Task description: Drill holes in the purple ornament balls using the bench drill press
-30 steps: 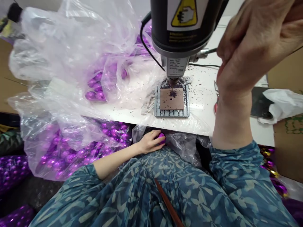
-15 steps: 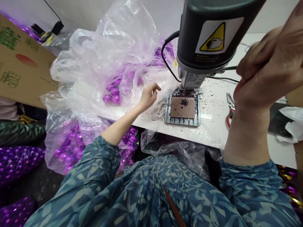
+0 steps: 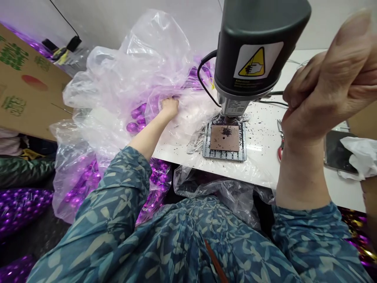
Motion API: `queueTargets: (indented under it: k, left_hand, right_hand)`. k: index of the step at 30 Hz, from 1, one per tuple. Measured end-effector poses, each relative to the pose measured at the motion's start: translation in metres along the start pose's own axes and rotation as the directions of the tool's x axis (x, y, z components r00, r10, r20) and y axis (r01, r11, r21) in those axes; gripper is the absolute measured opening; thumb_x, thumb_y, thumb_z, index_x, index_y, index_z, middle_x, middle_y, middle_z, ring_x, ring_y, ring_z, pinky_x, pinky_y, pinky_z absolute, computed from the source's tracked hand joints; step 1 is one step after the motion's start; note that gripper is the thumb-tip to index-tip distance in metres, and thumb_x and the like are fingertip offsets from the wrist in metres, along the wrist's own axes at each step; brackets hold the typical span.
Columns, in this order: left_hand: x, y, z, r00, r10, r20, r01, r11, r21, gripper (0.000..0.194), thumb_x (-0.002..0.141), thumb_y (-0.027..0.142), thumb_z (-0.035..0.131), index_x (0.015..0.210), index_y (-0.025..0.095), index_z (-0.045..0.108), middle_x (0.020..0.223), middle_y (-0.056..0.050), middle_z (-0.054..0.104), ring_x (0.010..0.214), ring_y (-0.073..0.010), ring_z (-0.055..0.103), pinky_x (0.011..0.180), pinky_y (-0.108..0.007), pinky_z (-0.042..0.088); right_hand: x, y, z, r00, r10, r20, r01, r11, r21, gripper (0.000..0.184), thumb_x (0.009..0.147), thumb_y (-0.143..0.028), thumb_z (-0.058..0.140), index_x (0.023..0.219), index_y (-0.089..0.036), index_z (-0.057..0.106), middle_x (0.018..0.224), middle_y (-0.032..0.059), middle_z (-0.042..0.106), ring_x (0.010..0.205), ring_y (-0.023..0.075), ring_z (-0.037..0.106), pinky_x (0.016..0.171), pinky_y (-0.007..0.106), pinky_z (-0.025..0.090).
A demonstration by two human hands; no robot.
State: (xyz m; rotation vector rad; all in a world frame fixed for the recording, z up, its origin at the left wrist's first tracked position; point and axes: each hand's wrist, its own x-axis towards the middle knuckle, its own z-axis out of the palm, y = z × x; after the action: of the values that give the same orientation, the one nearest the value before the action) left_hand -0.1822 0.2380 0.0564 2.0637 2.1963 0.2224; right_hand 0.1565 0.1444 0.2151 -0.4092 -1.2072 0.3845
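My left hand (image 3: 170, 107) is at the mouth of a clear plastic bag (image 3: 160, 33), among shiny purple balls (image 3: 137, 118). Its fingers curl downward and the tips are hidden, so what they hold cannot be made out. On the right, my right hand (image 3: 326, 88) is closed around the lever (image 3: 276, 93) of a dark bench drill press (image 3: 262, 23); the fist covers the grip. Below the drill head, a brown square board (image 3: 224, 142) with a small hole lies on the slotted metal base (image 3: 224, 156). Dark shavings are scattered over both.
Red-handled pliers (image 3: 280, 151) lie right of the base, near a dark flat device (image 3: 338, 151) and crumpled white tissue (image 3: 361, 153). A cardboard box (image 3: 32, 94) stands at left. A black cable (image 3: 201, 74) loops beside the drill. Plastic film (image 3: 218, 188) hangs below the table edge.
My left hand has moved left and away from me, from beside the drill base into the bag of purple balls. My right hand stays on the lever. The view has shifted slightly.
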Motion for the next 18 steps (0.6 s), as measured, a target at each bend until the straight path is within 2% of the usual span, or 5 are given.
queueTargets:
  k: [2,5,7,10,18]
  left_hand:
    - [-0.010,0.010,-0.007,0.995,-0.046,-0.084,0.016,0.943,-0.332,0.041,0.087,0.018,0.080,0.126,0.019,0.070,0.122,-0.016,0.073,0.126,-0.0384,0.071,0.119,-0.063,0.055]
    - [-0.038,0.034,-0.014,0.997,-0.064,-0.051,-0.006,0.567,-0.824,0.048,0.094,0.029,0.078,0.140,0.025,0.061,0.122,-0.010,0.074,0.111,-0.0267,0.077,0.111,-0.053,0.066]
    - [-0.062,0.051,-0.014,0.999,-0.015,0.051,0.053,0.253,-0.966,0.047,0.099,0.040,0.073,0.142,0.026,0.059,0.120,-0.007,0.076,0.110,-0.0251,0.080,0.108,-0.051,0.069]
    - [-0.094,0.071,-0.008,0.981,0.057,0.184,0.187,-0.046,-0.981,0.049,0.100,0.050,0.075,0.137,0.021,0.060,0.120,-0.009,0.078,0.118,-0.0290,0.082,0.111,-0.054,0.069]
    - [-0.133,0.099,0.020,0.945,0.170,0.279,0.315,-0.246,-0.916,0.046,0.102,0.049,0.076,0.139,0.022,0.067,0.134,-0.012,0.079,0.128,-0.0288,0.081,0.109,-0.043,0.071]
  right_hand:
    - [-0.001,-0.004,0.001,1.000,0.011,-0.005,-0.011,1.000,-0.009,0.069,0.089,-0.063,0.067,0.051,-0.013,0.040,0.044,-0.0036,0.028,0.041,-0.0002,0.031,0.055,0.024,0.022]
    - [-0.002,-0.009,0.004,0.999,0.026,-0.023,-0.026,0.999,-0.021,0.068,0.087,-0.064,0.066,0.051,-0.013,0.039,0.045,-0.0032,0.031,0.043,-0.0004,0.033,0.055,0.024,0.023]
    - [-0.001,-0.009,0.004,0.999,0.034,-0.022,-0.035,0.999,-0.022,0.069,0.085,-0.066,0.066,0.051,-0.013,0.038,0.045,-0.0030,0.031,0.043,-0.0006,0.034,0.056,0.024,0.025]
    - [0.000,-0.006,0.003,0.999,0.032,-0.007,-0.032,0.999,-0.017,0.071,0.078,-0.071,0.068,0.051,-0.012,0.040,0.046,-0.0032,0.032,0.043,-0.0010,0.037,0.057,0.022,0.029]
    - [-0.001,-0.001,-0.004,1.000,0.012,0.028,-0.013,0.999,0.053,0.061,0.086,-0.061,0.070,0.055,-0.010,0.056,0.047,-0.0039,0.036,0.045,-0.0027,0.042,0.055,0.019,0.027]
